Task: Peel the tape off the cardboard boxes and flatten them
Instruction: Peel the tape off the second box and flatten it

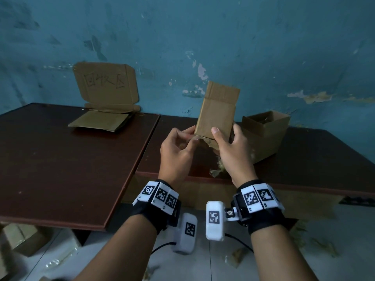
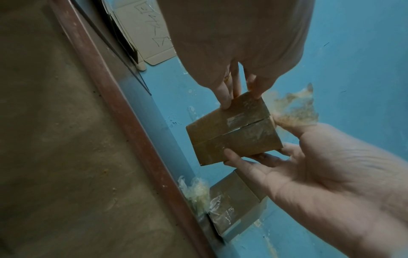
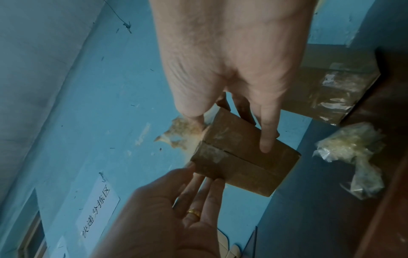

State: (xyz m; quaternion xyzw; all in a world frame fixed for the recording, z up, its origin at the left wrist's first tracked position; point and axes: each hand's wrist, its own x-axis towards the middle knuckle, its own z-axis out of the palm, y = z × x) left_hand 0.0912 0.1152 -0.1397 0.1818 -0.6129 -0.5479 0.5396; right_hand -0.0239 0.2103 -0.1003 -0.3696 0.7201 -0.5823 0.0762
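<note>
Held box: a small brown cardboard box (image 1: 216, 116) is up in the air above the near edge of the right-hand table, standing on end, its top flap raised at 12 o'clock.
Bottom of the box: the wrist views show two closed flaps meeting along a seam (image 2: 234, 130), with a pale scuffed patch beside the seam.
Right hand: the right hand (image 1: 231, 151) grips the box's lower end, thumb on the near face and fingers wrapped behind; in the right wrist view one finger (image 3: 268, 137) lies straight along a bottom flap.
Left hand: the left hand (image 1: 178, 150) pinches at the box's lower left corner, at 9 o'clock from the right hand, fingertips (image 2: 226, 103) on the flap edge; whether a tape end sits between them I cannot tell.
Table: two dark brown wooden tables (image 1: 67, 163) stand side by side against a worn blue wall (image 1: 263, 47).
Open box: a larger open brown cardboard box (image 1: 265, 134) rests on the right table at 3 o'clock from the held box.
Peeled tape: crumpled clear tape (image 3: 353, 157) lies on the table just beside that open box.
Flattened stack: flattened cardboard (image 1: 101, 121) lies at 10 o'clock on the left table, below a handwritten cardboard sign (image 1: 106, 84) propped on the wall.
</note>
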